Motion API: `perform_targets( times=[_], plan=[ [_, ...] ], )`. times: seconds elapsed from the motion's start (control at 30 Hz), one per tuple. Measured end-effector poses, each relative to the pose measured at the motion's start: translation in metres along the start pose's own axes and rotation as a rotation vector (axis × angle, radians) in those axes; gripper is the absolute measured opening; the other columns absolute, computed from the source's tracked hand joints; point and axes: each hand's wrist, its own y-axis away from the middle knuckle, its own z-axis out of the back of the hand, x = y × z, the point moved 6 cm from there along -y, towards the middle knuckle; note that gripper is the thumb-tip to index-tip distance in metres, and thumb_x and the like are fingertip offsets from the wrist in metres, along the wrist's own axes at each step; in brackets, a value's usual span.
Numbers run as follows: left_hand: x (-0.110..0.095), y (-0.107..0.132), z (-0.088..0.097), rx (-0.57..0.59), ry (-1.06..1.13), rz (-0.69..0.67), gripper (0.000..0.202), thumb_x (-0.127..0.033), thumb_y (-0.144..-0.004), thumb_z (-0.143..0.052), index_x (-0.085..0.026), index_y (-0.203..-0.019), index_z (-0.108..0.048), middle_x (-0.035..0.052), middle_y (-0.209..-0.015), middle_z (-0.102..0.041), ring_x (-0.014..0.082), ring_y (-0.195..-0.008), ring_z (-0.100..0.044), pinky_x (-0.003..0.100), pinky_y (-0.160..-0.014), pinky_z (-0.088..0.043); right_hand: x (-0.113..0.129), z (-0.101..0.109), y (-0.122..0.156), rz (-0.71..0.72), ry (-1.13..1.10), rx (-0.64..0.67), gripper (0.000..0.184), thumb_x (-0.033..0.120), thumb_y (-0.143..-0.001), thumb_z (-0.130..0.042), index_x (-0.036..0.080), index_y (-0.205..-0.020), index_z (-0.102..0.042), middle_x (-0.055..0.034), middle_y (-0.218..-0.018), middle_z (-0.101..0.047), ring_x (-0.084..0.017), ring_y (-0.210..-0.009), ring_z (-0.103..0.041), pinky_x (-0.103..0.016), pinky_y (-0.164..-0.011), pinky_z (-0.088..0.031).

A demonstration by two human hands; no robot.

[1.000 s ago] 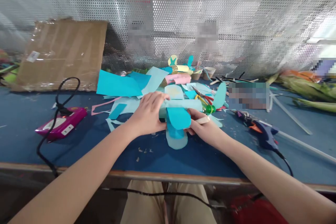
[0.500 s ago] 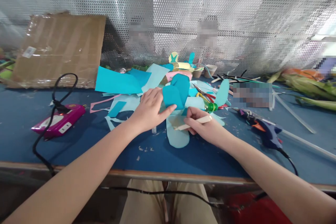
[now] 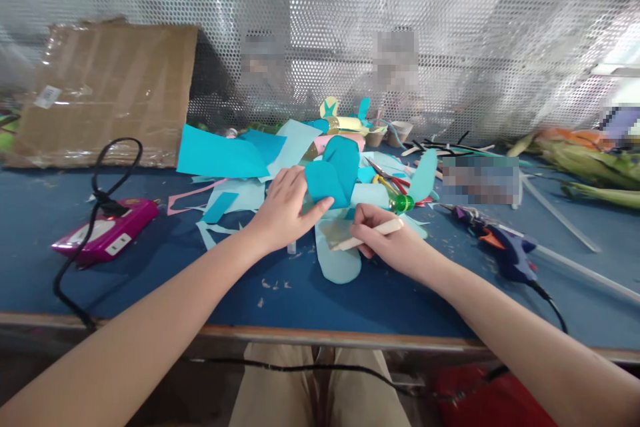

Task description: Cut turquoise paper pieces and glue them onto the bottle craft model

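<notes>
My left hand point(image 3: 285, 208) grips a paper aeroplane model and lifts its dark teal wing flap point(image 3: 334, 172) with the thumb. Under the flap lies the pale blue wing point(image 3: 338, 259) flat on the blue table point(image 3: 310, 293). My right hand point(image 3: 387, 240) is closed on a flat wooden stick point(image 3: 367, 233) whose tip rests on the pale wing below the lifted flap. The model's pale blue body ends in a green cap point(image 3: 403, 203) with a teal propeller blade point(image 3: 423, 177).
Teal and pale blue paper scraps point(image 3: 225, 157) lie behind the model, with scissors point(image 3: 387, 180). A blue glue gun point(image 3: 505, 250) lies at right, a magenta device point(image 3: 105, 233) with black cable at left. Cardboard point(image 3: 107, 93) leans on the perforated screen.
The dark teal flap, first lying flat over the wing, has been lifted up by my left hand. The stick in my right hand has moved onto the pale wing beneath it.
</notes>
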Motion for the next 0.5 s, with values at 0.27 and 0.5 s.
perform_targets(
  times=[0.27,0.5],
  plan=[
    [0.0011,0.0003,-0.0008,0.008,0.012,0.004,0.039,-0.05,-0.094,-0.041,-0.015,-0.111,-0.047,0.0176,-0.121,-0.054,0.0331,-0.125,-0.045,0.052,-0.109,-0.028,-0.0002,0.0019,0.0012,-0.013,0.01,-0.016,0.014,0.025,-0.078,-0.051,0.024,-0.068,-0.041,0.0092,-0.043,-0.046,-0.011,-0.044,-0.04,-0.025,-0.048,-0.03],
    [0.003,0.0008,-0.0021,0.03,-0.007,0.024,0.045,-0.054,-0.094,-0.038,-0.013,-0.112,-0.045,0.02,-0.128,-0.051,0.0342,-0.131,-0.04,0.052,-0.113,-0.025,0.0001,0.0021,0.0009,-0.013,0.019,-0.017,0.016,0.025,-0.079,-0.051,0.024,-0.067,-0.041,0.009,-0.042,-0.047,-0.011,-0.043,-0.041,-0.025,-0.048,-0.032]
  ],
)
